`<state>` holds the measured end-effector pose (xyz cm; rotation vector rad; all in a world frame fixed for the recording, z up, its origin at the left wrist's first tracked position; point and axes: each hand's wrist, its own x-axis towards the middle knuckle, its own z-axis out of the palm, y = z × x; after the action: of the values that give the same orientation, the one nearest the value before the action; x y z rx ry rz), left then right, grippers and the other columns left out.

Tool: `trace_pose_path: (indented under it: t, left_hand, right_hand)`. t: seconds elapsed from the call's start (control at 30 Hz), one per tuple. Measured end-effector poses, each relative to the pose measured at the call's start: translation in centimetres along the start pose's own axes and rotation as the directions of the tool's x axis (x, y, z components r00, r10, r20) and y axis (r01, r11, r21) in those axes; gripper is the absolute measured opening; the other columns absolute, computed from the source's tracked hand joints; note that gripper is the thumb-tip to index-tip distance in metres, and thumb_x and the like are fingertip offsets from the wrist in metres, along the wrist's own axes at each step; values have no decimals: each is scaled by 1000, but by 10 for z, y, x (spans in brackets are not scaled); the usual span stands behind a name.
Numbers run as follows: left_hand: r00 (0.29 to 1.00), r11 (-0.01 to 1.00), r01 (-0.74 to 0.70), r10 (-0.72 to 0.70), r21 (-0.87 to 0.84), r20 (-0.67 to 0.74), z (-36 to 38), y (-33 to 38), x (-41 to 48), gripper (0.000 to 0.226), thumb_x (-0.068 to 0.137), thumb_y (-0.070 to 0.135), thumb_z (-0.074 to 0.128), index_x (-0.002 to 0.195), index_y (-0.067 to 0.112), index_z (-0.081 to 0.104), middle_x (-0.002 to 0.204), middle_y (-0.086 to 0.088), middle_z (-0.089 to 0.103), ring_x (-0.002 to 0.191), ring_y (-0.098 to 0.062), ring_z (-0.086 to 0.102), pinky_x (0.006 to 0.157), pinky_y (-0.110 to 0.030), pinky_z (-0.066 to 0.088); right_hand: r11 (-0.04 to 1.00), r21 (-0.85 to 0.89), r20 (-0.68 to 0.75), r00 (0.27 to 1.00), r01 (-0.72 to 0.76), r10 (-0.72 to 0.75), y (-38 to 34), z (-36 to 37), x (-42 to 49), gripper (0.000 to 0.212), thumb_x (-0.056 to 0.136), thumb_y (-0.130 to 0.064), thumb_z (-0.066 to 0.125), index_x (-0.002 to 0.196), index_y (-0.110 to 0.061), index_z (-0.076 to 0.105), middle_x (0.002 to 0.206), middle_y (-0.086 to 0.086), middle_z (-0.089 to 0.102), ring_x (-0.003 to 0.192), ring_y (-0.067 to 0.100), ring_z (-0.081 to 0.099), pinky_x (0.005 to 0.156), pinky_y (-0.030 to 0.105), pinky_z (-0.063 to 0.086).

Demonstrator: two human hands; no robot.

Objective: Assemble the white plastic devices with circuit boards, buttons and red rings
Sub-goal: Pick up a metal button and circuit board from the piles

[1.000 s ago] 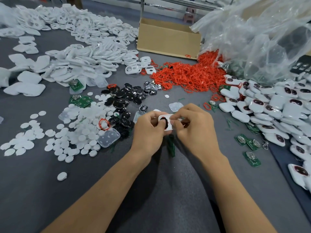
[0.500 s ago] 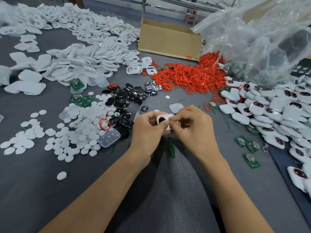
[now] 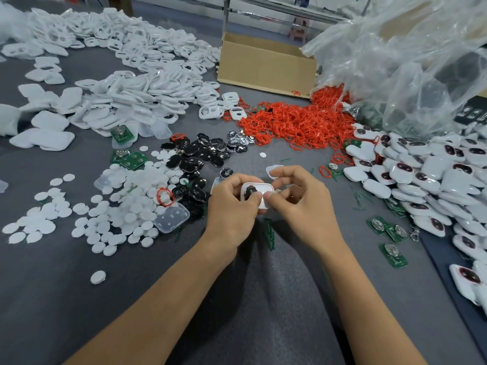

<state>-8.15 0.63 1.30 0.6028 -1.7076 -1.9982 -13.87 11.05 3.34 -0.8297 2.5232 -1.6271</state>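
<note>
Centre: one white plastic device (image 3: 259, 189), left hand (image 3: 232, 209) and right hand (image 3: 303, 206) both pinching it. Upper centre: one brown cardboard box (image 3: 266, 67).

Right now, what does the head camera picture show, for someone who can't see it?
The left hand and right hand pinch a white device over a grey table. Red rings, black buttons and white shells surround them.

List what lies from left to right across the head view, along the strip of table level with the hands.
Heap of white round discs → black buttons → left-hand grip → white device → right-hand grip → green circuit boards → pile of assembled white devices.
</note>
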Motion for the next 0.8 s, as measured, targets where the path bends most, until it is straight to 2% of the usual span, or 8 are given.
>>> trace_pose_path:
  t: [0.1, 0.17, 0.4, 0.5, 0.57, 0.67, 0.73, 0.8]
  left_hand:
    - [999, 998, -42, 42, 53, 10, -1, -1, -1, 31, 84, -11, 62, 78, 19, 65, 80, 3, 67, 63, 2, 62, 55, -14, 50]
    - [999, 997, -46, 45, 69, 24, -1, -1, -1, 29, 84, -11, 62, 82, 18, 65, 82, 0, 69, 67, -1, 64, 56, -14, 51]
    - [996, 1000, 11, -10, -19, 84, -1, -2, -2, 22, 88, -10, 59, 94, 10, 66, 93, -11, 71, 84, -18, 68, 75, -33, 60]
    - [996, 997, 29, -23, -77, 87, -1, -1, -1, 19, 86, -10, 62, 101, 1, 64, 96, -13, 70, 82, -15, 68, 70, -26, 59]
    - [997, 994, 44, -38, -102, 62, -2, -1, 0, 20, 86, -10, 61, 102, 0, 65, 98, -13, 69, 81, -14, 67, 69, -23, 59]
    - [997, 989, 76, -76, -129, 8, -4, 0, 3, 24, 86, -13, 57, 98, 5, 66, 99, -12, 67, 74, -9, 66, 63, -22, 57]
    - [995, 984, 93, -97, -154, -20, -6, 1, 4, 25, 86, -14, 55, 96, 5, 66, 98, -10, 66, 67, -9, 67, 59, -23, 57]
    - [993, 984, 94, -103, -151, -52, -8, 1, 4, 25, 85, -13, 53, 94, 7, 65, 97, -9, 65, 63, -11, 67, 57, -27, 59]
  right_hand:
    - [999, -49, 52, 998, -16, 18, 0, 2, 1, 26, 76, 0, 68, 83, -25, 66, 64, -12, 60, 57, 8, 52, 63, 26, 48]
    - [999, -40, 52, 998, -38, 40, 1, 1, 2, 29, 76, 1, 67, 77, -28, 66, 56, -13, 56, 57, 9, 50, 61, 25, 48]
    - [998, -42, 11, 999, -40, 41, 5, 1, 4, 26, 76, 0, 66, 80, -26, 69, 57, -12, 56, 52, 2, 46, 55, 14, 39]
    - [998, 31, 52, 997, -51, 50, 5, -2, 4, 28, 79, -2, 67, 83, -29, 71, 52, -16, 56, 56, 5, 47, 59, 21, 43]
    - [992, 109, 64, 996, -69, 62, 5, -3, 5, 24, 82, -3, 68, 87, -26, 72, 60, -16, 62, 62, 9, 52, 66, 31, 48]
    - [985, 162, -59, 996, -58, 69, 9, -10, 8, 19, 86, -7, 66, 90, -23, 74, 77, -7, 70, 71, 14, 57, 72, 37, 51]
    - [995, 83, -177, 982, -46, 61, 14, -18, 11, 21, 88, -8, 63, 88, -27, 72, 80, -7, 70, 74, 13, 62, 73, 35, 51]
    - [997, -41, -251, 967, -63, 51, 21, -24, 12, 24, 87, -7, 61, 86, -29, 70, 79, -12, 69, 71, 4, 62, 70, 29, 50]
